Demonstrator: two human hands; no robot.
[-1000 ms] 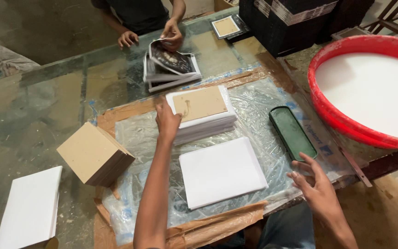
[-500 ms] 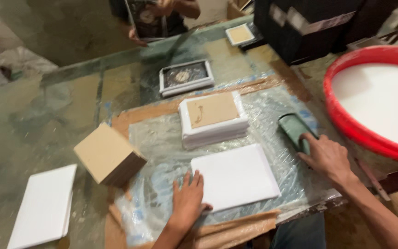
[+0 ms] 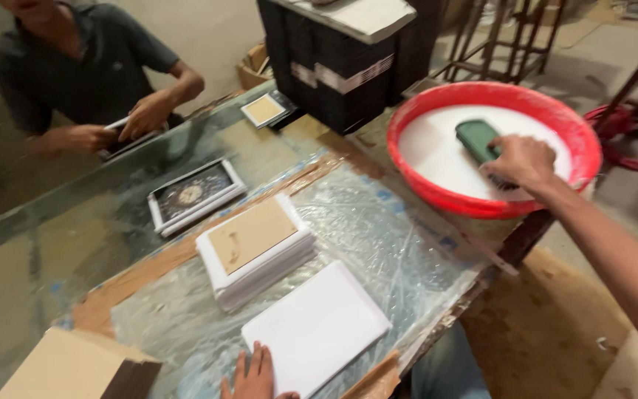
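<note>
My right hand (image 3: 520,159) grips a green brush (image 3: 480,140) and holds it over the white liquid in a red basin (image 3: 437,192) at the table's right edge. My left hand (image 3: 254,374) lies flat at the near edge of a white sheet (image 3: 316,326), fingers spread on the plastic-covered table (image 3: 378,229). Just beyond the sheet sits a stack of white sheets topped with a tan board (image 3: 252,247).
A brown cardboard box (image 3: 68,366) stands at the near left. A framed dark picture (image 3: 193,195) lies behind the stack. A person in a dark shirt (image 3: 83,74) across the table handles a flat item. Black stacked boxes (image 3: 341,66) stand at the back.
My right hand lifted the green brush off the table and carried it right, into the red basin. My left hand stayed at the white sheet's near edge. The view swung right.
</note>
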